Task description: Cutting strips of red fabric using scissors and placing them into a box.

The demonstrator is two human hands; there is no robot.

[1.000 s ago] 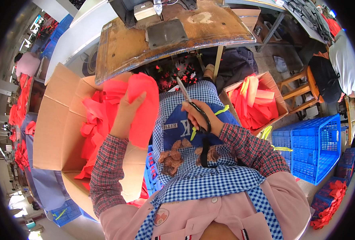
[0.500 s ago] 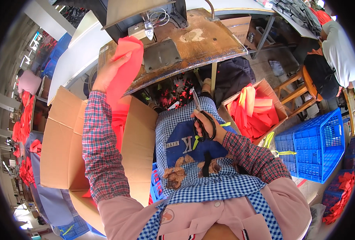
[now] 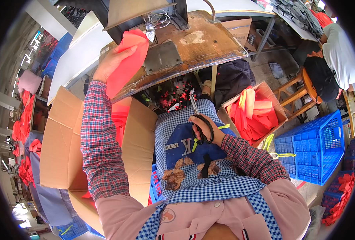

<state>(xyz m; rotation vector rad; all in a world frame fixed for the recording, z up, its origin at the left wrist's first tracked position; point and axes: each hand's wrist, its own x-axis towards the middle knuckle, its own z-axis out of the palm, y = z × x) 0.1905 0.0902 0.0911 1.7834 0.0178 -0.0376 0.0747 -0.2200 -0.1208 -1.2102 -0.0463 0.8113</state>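
Observation:
My left hand is closed on a folded piece of red fabric, raised at the left front edge of the worn wooden worktable. The cloth's upper end is beside the small metal part of the machine. Over my lap my right hand grips black-handled scissors, fingers wrapped through the handles, blades pointing up and away from me. A blue checked apron covers my lap under the scissors.
An open cardboard box with red fabric stands at my left; another box, full of red strips, stands at right. Beyond are a blue crate, a wooden stool and a seated person. Scraps lie below the table.
My left hand has moved slightly up and right with the red fabric, bringing it closer to the machine's metal part. My right hand with the scissors has shifted only a little.

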